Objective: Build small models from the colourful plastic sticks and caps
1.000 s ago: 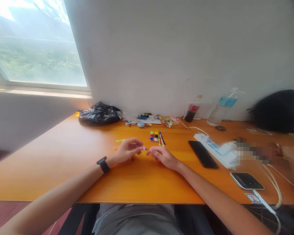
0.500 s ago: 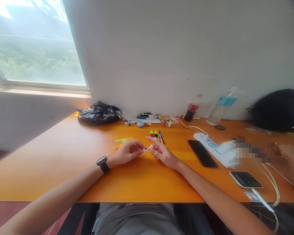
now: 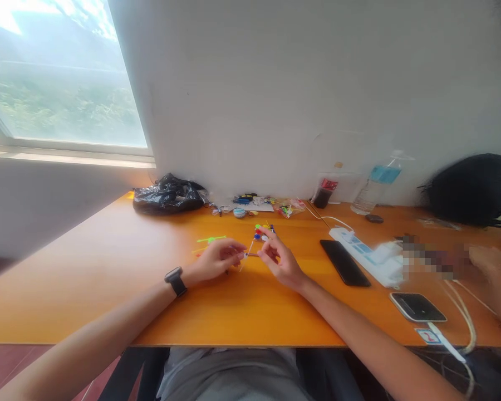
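- While both hands meet near the middle of the frame in the head view, they stay a little apart, with a small white-and-blue piece (image 3: 246,255) in the gap between them.
- The left hand (image 3: 217,260), left of centre, has its thumb and fingertips closed on that piece; a black square-faced wristwatch (image 3: 176,281) sits on its wrist.
- From the piece a thin white stick (image 3: 251,246) slants up and right, and a thin dark rod (image 3: 253,255) points right.
- The right hand (image 3: 281,262), right of centre, curls its thumb inward and stretches its index finger toward the upper left; whether it grips the dark rod's end, I cannot tell.
- Just above the fingers lie round, brightly coloured discs (image 3: 257,236), partly covered by the right hand.
- Beyond the left hand, up and left, lies a thin bright-green piece (image 3: 211,240).
- At right of centre, a black rectangular phone (image 3: 345,263) lies beside a long white power strip (image 3: 369,256).
- Along the back edge of the orange-brown wooden table (image 3: 87,289), a shiny black plastic bag (image 3: 169,194) rests left of centre, and a dark drink bottle with a red label (image 3: 323,195) stands toward the right.
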A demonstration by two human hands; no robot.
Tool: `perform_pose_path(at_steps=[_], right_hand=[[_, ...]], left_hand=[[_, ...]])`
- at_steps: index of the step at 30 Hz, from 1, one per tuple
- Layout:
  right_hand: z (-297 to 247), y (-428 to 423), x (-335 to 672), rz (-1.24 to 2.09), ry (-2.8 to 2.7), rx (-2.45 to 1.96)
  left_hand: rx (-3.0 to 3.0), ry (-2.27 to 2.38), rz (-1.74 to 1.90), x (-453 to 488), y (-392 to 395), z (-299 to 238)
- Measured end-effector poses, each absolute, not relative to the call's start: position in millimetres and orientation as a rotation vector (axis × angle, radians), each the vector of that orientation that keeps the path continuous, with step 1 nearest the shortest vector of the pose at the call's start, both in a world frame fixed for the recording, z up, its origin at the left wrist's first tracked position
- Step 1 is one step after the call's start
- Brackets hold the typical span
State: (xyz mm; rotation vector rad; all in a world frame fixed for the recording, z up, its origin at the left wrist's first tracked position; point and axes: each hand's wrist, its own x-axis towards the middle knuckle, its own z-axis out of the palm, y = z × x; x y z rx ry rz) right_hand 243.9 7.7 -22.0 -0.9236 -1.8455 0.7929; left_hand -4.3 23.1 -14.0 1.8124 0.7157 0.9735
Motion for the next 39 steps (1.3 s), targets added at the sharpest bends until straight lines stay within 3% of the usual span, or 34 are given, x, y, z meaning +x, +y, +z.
perform_pose_path(at_steps=[7,30,39], right_hand=[[-20.8,6.4,250.1,0.596,-2.178,-1.009],[-27.5,14.4,249.9,0.385,-2.290,-1.037],[-32.3,20.7,252.5,0.343,-2.308,-1.079]], left_hand=[[1.735,0.731,0.989,-5.6,24.5,-11.8],[1.620,0.796,1.224,-10.4,37.8,-20.6],[2.004,1.267,1.341,-19.8,44.3,-20.3]])
